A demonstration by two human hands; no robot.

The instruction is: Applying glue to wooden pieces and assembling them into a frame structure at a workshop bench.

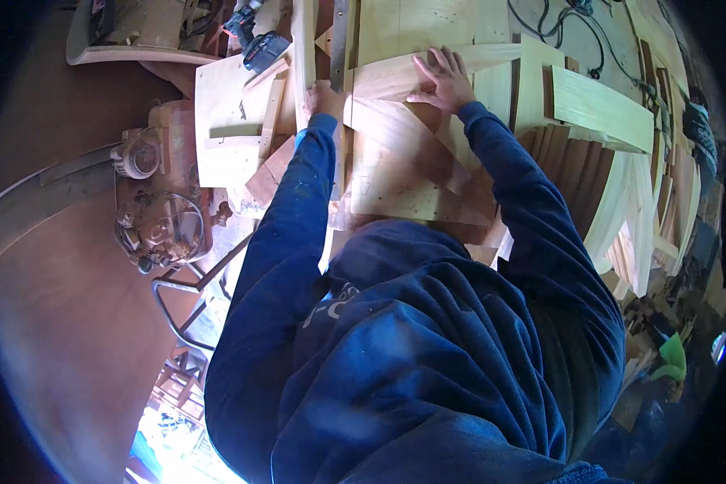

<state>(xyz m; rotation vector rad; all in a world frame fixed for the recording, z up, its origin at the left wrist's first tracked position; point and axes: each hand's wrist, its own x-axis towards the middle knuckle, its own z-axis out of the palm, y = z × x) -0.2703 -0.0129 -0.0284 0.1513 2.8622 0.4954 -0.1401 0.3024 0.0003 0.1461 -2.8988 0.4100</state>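
My right hand (446, 79) lies spread on a pale wooden board (492, 56) that runs crosswise over the workbench, fingers apart and pressing on its face. My left hand (324, 99) is closed at the board's left end, beside an upright wooden rail (303, 48) and a dark metal straightedge (340, 40). What its fingers grip is hidden. Below the board, a broad wooden panel (395, 198) and a slanting plank (411, 133) lie nearer to me.
A cordless drill (264, 50) rests at the far left of the bench, near short wooden strips (273, 109). Cut boards (601, 109) are stacked on the right, with black cables (565, 28) behind them. A dusty motor machine (141, 153) and a metal frame (177, 284) stand at left.
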